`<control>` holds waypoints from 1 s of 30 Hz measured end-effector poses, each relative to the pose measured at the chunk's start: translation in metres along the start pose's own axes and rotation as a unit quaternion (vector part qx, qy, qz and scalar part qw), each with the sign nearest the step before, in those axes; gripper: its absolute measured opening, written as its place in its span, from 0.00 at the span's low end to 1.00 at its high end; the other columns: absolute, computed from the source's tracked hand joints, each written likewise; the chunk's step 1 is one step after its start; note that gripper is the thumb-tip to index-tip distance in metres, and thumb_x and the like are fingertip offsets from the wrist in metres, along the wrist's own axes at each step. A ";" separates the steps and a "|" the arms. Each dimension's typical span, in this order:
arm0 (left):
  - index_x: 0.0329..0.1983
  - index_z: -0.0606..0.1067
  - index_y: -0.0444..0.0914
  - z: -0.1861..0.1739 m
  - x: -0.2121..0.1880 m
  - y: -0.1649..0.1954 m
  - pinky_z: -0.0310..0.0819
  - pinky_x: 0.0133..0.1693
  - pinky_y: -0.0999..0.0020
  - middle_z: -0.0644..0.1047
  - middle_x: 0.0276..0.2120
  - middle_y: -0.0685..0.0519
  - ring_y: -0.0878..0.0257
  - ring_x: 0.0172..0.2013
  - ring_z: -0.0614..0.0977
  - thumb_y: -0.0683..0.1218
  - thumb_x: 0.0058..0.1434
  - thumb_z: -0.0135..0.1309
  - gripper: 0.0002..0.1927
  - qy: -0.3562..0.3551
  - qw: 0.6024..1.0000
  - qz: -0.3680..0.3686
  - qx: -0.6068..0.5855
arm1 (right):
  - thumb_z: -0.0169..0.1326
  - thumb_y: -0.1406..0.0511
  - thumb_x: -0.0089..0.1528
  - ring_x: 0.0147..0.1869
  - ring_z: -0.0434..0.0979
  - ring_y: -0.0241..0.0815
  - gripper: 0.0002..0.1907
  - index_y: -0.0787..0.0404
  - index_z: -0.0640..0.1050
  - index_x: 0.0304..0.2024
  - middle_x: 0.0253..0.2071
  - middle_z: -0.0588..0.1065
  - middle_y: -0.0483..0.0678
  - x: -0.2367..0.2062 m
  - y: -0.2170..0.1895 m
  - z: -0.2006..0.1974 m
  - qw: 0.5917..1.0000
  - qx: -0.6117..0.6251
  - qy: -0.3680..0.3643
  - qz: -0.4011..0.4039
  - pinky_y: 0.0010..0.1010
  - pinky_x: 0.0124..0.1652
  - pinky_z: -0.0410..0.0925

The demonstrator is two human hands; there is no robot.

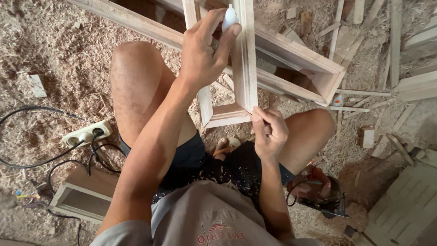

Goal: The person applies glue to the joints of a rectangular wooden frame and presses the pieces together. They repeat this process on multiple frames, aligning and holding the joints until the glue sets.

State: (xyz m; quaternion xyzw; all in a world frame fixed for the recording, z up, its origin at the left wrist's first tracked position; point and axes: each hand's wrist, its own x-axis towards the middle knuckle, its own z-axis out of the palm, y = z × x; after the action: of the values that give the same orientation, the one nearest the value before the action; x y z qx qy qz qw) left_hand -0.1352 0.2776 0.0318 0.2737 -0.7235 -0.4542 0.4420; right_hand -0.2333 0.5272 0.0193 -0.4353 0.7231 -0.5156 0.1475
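Note:
My left hand [202, 50] is raised and holds a small white squeeze bottle [230, 17] against the top of a narrow wooden frame [246, 59]. The frame stands upright between my knees, its lower corner near my lap. My right hand [269, 133] pinches the frame's lower right corner, fingers curled together on the wood. A larger wooden frame [296, 57] lies on the sawdust floor behind the small one.
A white power strip [86, 133] with black cables lies at left. A small wooden box frame [84, 193] sits lower left. A red power tool [318, 189] rests by my right thigh. Wood scraps [366, 136] and slats lie at right.

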 end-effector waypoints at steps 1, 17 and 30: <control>0.57 0.73 0.33 0.001 0.001 0.000 0.72 0.30 0.68 0.80 0.34 0.48 0.65 0.28 0.79 0.45 0.76 0.58 0.14 -0.003 1.000 -0.001 -0.002 | 0.58 0.72 0.69 0.29 0.75 0.28 0.07 0.67 0.80 0.49 0.42 0.77 0.49 -0.001 0.000 0.000 1.000 0.010 0.008 0.025 0.17 0.25 0.62; 0.59 0.72 0.34 0.003 0.010 0.005 0.75 0.34 0.69 0.81 0.34 0.49 0.65 0.31 0.83 0.43 0.77 0.56 0.12 0.007 1.000 0.014 -0.020 | 0.64 0.78 0.59 0.45 0.79 0.48 0.12 0.70 0.80 0.46 0.42 0.76 0.52 0.010 -0.005 -0.012 0.972 -0.125 -0.025 -0.195 0.35 0.42 0.74; 0.51 0.75 0.33 0.019 0.008 -0.008 0.66 0.28 0.75 0.80 0.32 0.53 0.72 0.27 0.76 0.47 0.79 0.53 0.11 -0.022 0.999 0.015 -0.018 | 0.55 0.71 0.71 0.26 0.63 0.22 0.05 0.66 0.73 0.45 0.41 0.76 0.48 -0.015 0.021 0.005 0.980 0.172 0.057 0.083 0.16 0.23 0.56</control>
State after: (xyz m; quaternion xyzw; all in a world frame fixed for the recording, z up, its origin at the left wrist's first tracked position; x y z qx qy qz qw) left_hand -0.1560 0.2754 0.0243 0.2451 -0.7288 -0.4663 0.4374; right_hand -0.2311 0.5377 -0.0053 -0.3118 0.6642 -0.6423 0.2215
